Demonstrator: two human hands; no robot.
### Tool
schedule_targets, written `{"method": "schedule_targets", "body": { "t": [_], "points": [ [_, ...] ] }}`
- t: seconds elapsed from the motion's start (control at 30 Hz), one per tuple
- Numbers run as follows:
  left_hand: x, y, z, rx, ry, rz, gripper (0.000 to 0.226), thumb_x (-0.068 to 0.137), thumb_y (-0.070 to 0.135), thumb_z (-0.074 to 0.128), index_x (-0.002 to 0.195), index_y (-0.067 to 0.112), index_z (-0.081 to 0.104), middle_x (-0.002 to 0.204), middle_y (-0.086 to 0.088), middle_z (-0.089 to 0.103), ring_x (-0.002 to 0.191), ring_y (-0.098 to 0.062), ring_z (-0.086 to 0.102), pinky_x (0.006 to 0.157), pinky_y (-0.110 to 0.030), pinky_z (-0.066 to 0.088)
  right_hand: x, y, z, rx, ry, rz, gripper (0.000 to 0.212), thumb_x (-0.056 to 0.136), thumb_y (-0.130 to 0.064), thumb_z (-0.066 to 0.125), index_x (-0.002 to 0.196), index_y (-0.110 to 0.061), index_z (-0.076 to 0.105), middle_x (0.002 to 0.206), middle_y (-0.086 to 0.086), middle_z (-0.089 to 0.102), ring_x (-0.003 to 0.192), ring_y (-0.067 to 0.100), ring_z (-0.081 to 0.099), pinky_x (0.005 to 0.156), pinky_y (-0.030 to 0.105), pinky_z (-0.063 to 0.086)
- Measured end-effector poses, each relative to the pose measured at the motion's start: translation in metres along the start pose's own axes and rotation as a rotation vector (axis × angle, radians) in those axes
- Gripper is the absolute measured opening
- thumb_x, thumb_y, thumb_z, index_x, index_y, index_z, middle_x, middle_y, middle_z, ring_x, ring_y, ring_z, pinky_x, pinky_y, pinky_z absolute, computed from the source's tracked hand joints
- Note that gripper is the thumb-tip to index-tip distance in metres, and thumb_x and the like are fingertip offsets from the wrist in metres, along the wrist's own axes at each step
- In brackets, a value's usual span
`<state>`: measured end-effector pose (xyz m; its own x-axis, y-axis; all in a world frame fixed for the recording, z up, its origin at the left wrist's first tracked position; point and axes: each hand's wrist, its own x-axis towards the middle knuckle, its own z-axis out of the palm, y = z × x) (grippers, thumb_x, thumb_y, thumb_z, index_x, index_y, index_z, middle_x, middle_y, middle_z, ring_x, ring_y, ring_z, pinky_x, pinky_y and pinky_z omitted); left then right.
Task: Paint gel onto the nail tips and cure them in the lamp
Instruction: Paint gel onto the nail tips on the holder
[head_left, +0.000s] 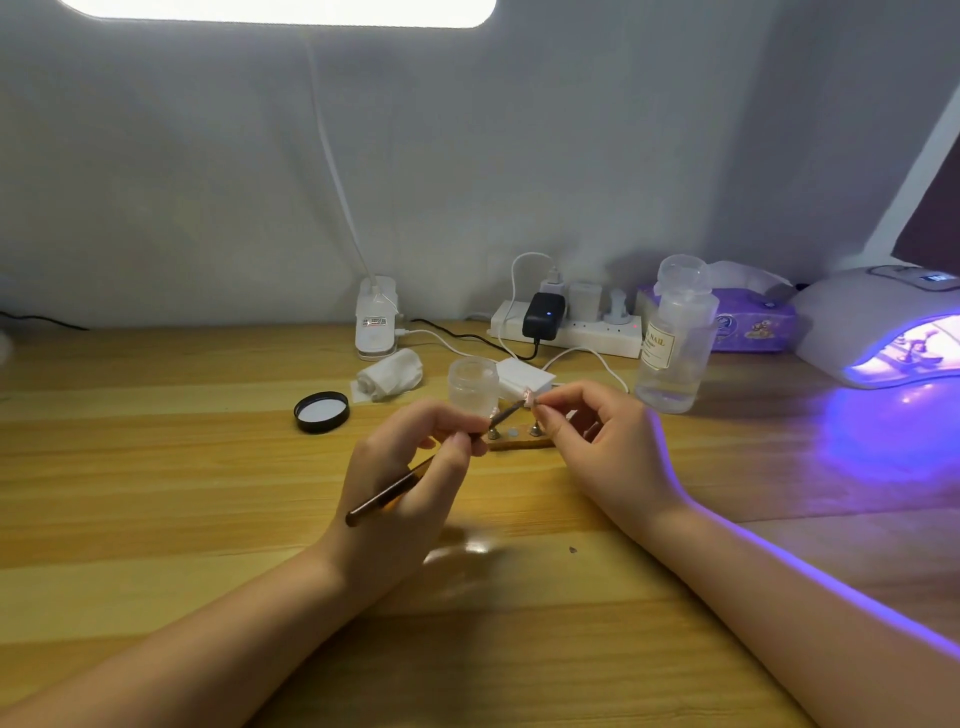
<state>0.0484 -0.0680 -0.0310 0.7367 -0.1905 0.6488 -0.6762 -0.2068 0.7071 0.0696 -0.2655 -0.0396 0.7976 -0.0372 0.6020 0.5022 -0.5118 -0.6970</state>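
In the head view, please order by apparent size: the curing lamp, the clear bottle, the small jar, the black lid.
1. curing lamp, though cut off by the frame edge
2. clear bottle
3. small jar
4. black lid, close to the jar, so unsure

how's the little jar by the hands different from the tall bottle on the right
The jar is short, squat and open, its black lid lying apart on the table; the bottle is tall and capped. The bottle carries a label; the jar shows none. Both are translucent and stand upright.
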Motion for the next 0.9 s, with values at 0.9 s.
{"method": "schedule_targets", "body": {
  "t": [0.9],
  "points": [
    [0.0005, 0.0009, 0.0008, 0.044, -0.052, 0.013, 0.028, 0.085, 0.031, 0.055, 0.100, 0.017, 0.074, 0.093, 0.005, 0.074, 0.093, -0.016, 0.068, 0.080, -0.029, 0.051, 0.0019, 0.0027, -0.0001, -0.082, 0.019, -0.006, 0.011, 0.087, -0.014, 0.068, 0.096, -0.019, 0.070, 0.078, -0.008, 0.069, 0.066, 0.007, 0.060, 0.059, 0.019, 0.049]
  ]
}}
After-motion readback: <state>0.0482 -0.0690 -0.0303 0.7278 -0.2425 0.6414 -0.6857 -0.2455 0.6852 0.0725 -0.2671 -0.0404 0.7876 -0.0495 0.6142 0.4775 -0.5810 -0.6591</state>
